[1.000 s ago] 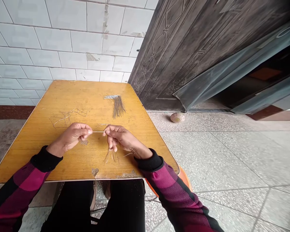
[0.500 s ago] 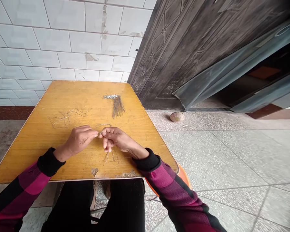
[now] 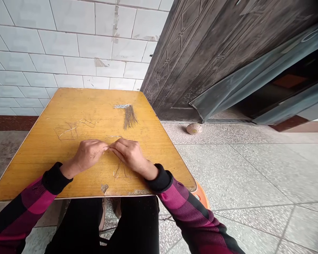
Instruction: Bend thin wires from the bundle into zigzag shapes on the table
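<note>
Above the near half of the table, my left hand [image 3: 88, 154] and my right hand [image 3: 131, 155] meet fingertip to fingertip, both pinched on a thin wire. Only a sliver of it shows between the fingers. Below my right hand, several fine branching wires [image 3: 122, 175] show against the tabletop; whether they join the held one I cannot tell. Just beyond my fingers lies a bent wire [image 3: 113, 136]. A branched wire piece [image 3: 69, 130] rests to the left. Farther back is a bundle of bent wires [image 3: 129, 114], silvery along one arm and dark along the other.
The yellow wooden table [image 3: 76, 102] has a chipped front edge. Behind it stands a white tiled wall [image 3: 59, 46]. To the right are a dark carved door [image 3: 185, 53], a ball [image 3: 194, 128] on the floor and an orange stool [image 3: 202, 197] partly under the table.
My right hand has turned over, its fingers curling in so the back faces up. Its fingertips have closed up to my left fingertips, hiding most of the wire. My left hand stays nearly still.
</note>
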Demonstrator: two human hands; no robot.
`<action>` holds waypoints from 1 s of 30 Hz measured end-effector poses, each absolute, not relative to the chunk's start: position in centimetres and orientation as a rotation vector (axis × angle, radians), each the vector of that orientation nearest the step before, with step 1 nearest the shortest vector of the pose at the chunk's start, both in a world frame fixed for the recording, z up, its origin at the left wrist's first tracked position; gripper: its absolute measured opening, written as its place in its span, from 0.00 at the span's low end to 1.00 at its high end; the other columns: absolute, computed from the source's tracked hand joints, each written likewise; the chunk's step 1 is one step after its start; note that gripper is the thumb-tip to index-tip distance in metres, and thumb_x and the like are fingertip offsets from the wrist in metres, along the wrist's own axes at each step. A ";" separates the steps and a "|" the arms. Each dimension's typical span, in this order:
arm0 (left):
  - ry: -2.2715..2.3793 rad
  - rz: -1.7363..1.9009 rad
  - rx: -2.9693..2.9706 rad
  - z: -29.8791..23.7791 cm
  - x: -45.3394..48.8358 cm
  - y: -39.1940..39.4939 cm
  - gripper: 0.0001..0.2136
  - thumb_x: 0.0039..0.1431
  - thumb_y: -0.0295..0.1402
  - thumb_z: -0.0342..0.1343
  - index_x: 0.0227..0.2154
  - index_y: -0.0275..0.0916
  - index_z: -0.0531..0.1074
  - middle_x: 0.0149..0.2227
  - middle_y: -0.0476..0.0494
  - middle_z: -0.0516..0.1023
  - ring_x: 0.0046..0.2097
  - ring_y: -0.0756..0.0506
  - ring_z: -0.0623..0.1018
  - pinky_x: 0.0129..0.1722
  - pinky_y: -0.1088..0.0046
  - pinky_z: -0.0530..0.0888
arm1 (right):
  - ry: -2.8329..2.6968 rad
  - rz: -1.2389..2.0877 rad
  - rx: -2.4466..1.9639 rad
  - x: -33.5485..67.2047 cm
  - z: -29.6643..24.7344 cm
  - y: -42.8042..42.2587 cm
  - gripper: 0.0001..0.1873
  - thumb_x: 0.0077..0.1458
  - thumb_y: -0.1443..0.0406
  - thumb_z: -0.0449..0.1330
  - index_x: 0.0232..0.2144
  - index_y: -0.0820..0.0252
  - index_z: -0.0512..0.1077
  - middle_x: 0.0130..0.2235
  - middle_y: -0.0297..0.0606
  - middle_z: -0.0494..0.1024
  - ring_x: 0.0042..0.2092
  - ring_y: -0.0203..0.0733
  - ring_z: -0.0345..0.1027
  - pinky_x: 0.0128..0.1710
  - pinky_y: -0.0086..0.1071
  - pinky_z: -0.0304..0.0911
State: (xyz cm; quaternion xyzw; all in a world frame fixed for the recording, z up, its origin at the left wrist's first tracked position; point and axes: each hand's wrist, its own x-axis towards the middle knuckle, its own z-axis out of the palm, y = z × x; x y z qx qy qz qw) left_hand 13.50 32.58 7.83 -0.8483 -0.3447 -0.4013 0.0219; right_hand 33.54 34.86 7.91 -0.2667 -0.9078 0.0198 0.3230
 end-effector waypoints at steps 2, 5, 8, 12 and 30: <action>-1.093 -1.213 -2.637 8.0 13.3 32.6 0.10 0.61 0.26 0.47 0.30 0.37 0.73 0.23 0.48 0.75 0.25 0.50 0.73 0.28 0.74 0.68 | -2.396 0.124 -0.717 33.8 7.9 35.1 0.14 0.66 0.62 0.49 0.37 0.62 0.73 0.31 0.39 0.74 0.32 0.35 0.67 0.31 0.27 0.58; -1.224 -1.161 -2.648 8.5 12.9 32.6 0.11 0.62 0.28 0.46 0.29 0.37 0.73 0.23 0.47 0.75 0.26 0.49 0.73 0.28 0.73 0.68 | -2.404 0.158 -0.767 34.2 7.9 35.5 0.13 0.65 0.64 0.49 0.37 0.63 0.72 0.33 0.40 0.74 0.33 0.35 0.67 0.31 0.27 0.57; -1.399 -1.129 -2.677 8.8 12.7 32.7 0.11 0.62 0.31 0.46 0.28 0.38 0.71 0.22 0.48 0.75 0.26 0.49 0.73 0.29 0.73 0.67 | -2.417 0.006 -0.846 34.4 8.1 35.6 0.13 0.65 0.66 0.48 0.38 0.62 0.72 0.32 0.39 0.74 0.32 0.35 0.65 0.29 0.29 0.54; -1.574 -1.109 -2.746 8.9 13.1 32.4 0.11 0.61 0.30 0.47 0.25 0.39 0.69 0.21 0.50 0.74 0.24 0.50 0.72 0.28 0.75 0.66 | -2.436 -0.304 -0.862 34.1 8.2 35.4 0.13 0.64 0.66 0.50 0.34 0.60 0.73 0.29 0.37 0.73 0.30 0.36 0.62 0.28 0.31 0.51; -1.812 -1.193 -2.916 9.7 13.3 32.0 0.12 0.59 0.31 0.47 0.21 0.38 0.68 0.19 0.51 0.72 0.23 0.51 0.71 0.27 0.76 0.66 | -2.562 -0.148 -0.729 34.3 8.1 35.4 0.14 0.64 0.70 0.47 0.42 0.60 0.72 0.29 0.37 0.74 0.29 0.37 0.62 0.28 0.32 0.53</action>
